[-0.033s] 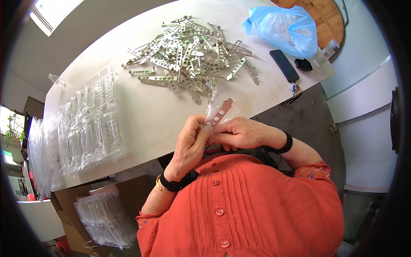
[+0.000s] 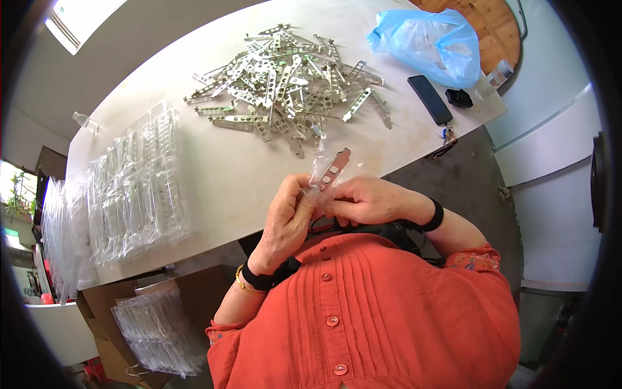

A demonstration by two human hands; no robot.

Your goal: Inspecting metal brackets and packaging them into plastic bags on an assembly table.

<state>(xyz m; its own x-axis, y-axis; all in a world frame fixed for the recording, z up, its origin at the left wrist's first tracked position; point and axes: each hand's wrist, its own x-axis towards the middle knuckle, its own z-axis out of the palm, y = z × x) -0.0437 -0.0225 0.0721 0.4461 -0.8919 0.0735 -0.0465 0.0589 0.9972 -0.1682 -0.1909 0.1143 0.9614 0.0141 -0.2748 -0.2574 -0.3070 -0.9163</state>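
In front of my chest, a flat metal bracket (image 2: pixel 334 170) with a row of holes stands tilted, with clear thin plastic film (image 2: pixel 322 153) around it that looks like a small bag. My left hand (image 2: pixel 289 211) is closed, pinching the film and the lower end of the bracket between thumb and fingers. Close beside it, my right hand (image 2: pixel 369 200) has its fingers bent and pressed against the gathered film. The bracket's lower end is hidden by my fingers. Beyond my hands, a loose pile of similar metal brackets (image 2: pixel 285 84) covers the far middle of the table.
A clear plastic tray (image 2: pixel 170 117) bearing wrapped pieces lies on the table's left (image 2: pixel 220 188). More clear trays (image 2: pixel 59 240) stand at its left edge. Below, a cardboard box (image 2: pixel 204 292) holds bagged packs (image 2: pixel 159 330). A blue plastic bag (image 2: pixel 389 32), phone (image 2: pixel 429 98) and black case (image 2: pixel 459 98) lie right.
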